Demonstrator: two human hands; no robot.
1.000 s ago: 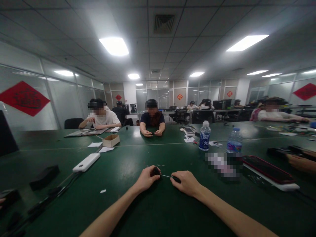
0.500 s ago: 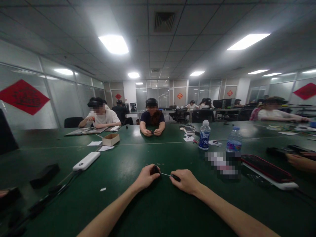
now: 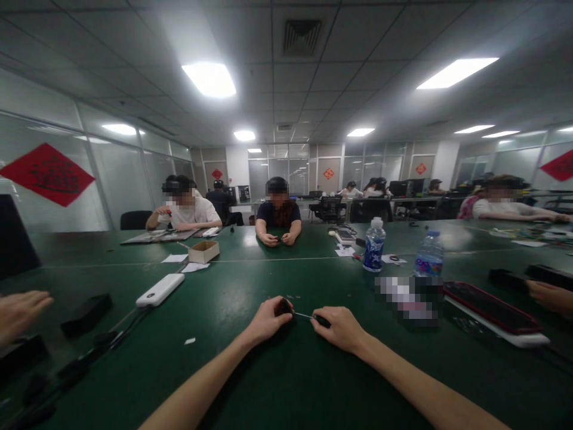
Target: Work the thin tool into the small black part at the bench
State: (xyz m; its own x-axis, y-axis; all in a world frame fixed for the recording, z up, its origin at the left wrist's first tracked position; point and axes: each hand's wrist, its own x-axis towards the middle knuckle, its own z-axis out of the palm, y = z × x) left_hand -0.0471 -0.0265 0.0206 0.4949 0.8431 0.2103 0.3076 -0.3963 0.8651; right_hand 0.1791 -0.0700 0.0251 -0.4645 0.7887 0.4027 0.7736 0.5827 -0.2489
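Both my hands rest on the green table [image 3: 277, 382] in front of me. My left hand [image 3: 267, 321] is closed around a small black part [image 3: 283, 307]. My right hand [image 3: 341, 327] is closed on the dark handle of a thin screwdriver [image 3: 313, 317]. Its metal shaft runs left from the handle, and the tip meets the black part. The two hands lie close together, a short gap between them.
A white power bank [image 3: 160, 289] with a cable lies to the left. Two water bottles [image 3: 373, 245] stand ahead on the right, near a red-edged phone [image 3: 490, 307]. A small cardboard box [image 3: 204, 251] sits further back. Other people sit around the table; a neighbour's hand [image 3: 20, 310] shows at the left edge.
My hands hold the same pose on the part and screwdriver. A neighbour's hand has come into view at the left edge. The camera has shifted slightly.
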